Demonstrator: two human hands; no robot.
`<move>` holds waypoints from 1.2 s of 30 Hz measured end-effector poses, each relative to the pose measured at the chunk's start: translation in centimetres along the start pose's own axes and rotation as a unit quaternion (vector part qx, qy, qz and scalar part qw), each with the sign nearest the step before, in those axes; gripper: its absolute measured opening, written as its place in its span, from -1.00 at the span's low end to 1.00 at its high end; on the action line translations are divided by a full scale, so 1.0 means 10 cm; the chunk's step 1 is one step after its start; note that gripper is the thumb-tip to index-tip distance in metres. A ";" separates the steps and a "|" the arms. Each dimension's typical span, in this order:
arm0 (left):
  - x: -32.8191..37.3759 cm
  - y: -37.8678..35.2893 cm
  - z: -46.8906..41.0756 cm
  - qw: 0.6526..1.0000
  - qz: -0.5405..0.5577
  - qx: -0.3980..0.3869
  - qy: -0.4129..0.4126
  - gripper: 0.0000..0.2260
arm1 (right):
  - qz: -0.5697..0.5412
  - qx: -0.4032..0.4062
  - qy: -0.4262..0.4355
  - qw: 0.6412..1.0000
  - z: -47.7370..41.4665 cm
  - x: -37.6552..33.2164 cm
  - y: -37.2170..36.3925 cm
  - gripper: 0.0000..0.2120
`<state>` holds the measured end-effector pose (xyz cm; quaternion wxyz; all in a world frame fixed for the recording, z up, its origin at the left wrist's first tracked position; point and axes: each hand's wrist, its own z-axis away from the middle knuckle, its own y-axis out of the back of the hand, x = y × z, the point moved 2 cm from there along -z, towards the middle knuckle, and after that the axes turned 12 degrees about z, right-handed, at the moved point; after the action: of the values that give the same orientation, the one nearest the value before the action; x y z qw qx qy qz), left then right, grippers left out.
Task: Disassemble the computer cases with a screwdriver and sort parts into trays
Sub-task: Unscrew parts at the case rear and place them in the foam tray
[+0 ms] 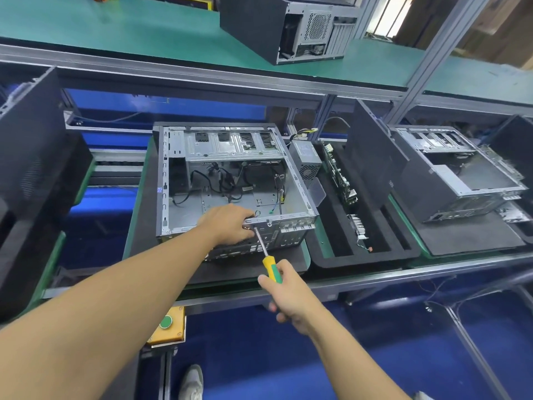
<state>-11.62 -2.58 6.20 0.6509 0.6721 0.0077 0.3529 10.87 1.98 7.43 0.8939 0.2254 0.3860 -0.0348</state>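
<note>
An open grey computer case (184, 209) lies on its side on a black mat in front of me, loose black cables inside. My left hand (227, 223) grips the case's near rear edge, fingers curled over the rim. My right hand (288, 295) holds a screwdriver (269, 261) with a yellow and green handle. Its metal shaft points up and left to the rear panel, the tip right beside my left fingers. A black foam tray (326, 255) to the right holds a circuit board (340, 177), a grey power supply (305, 160) and a small finned part (357, 226).
A second stripped case (461, 180) sits at the right behind a leaning black side panel (375, 157). A black panel (31, 157) stands at the left. Another case (288, 27) rests on the green upper shelf. A yellow button box (168, 327) hangs under the bench edge.
</note>
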 end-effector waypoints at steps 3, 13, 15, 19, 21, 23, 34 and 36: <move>0.01 0.01 0.00 1.000 -0.002 -0.002 0.006 -0.69 | -0.126 -0.085 -0.073 0.986 0.00 -0.02 0.11 -0.71; 0.05 0.03 0.01 1.000 -0.008 -0.004 0.007 -0.64 | -0.015 -0.028 0.041 0.999 0.04 0.06 0.06 -0.81; 0.05 0.03 0.01 1.000 -0.010 -0.012 0.011 -0.64 | -0.039 -0.019 0.028 0.999 0.02 0.08 0.01 -0.80; 0.05 0.03 0.01 1.000 -0.012 -0.013 0.015 -0.62 | -0.056 -0.069 -0.026 0.996 0.00 0.00 0.03 -0.65; 0.05 0.03 0.01 1.000 -0.014 -0.012 0.014 -0.64 | -0.103 -0.101 -0.054 0.988 -0.01 -0.03 0.08 -0.63; 0.05 0.03 0.02 1.000 -0.015 -0.014 0.014 -0.65 | -0.167 -0.150 -0.062 0.972 0.02 -0.03 0.13 -0.63; 0.05 0.04 0.03 1.000 0.001 -0.022 0.019 -0.70 | -0.034 -0.020 -0.013 0.999 -0.02 0.02 0.08 -0.74; 0.05 0.04 0.03 1.000 0.003 -0.024 0.020 -0.72 | -0.034 -0.035 -0.032 0.998 -0.02 -0.02 0.09 -0.73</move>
<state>-11.29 -2.65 6.79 0.6652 0.6495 0.0102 0.3681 10.82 2.85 7.73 0.9115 0.1791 0.3657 -0.0587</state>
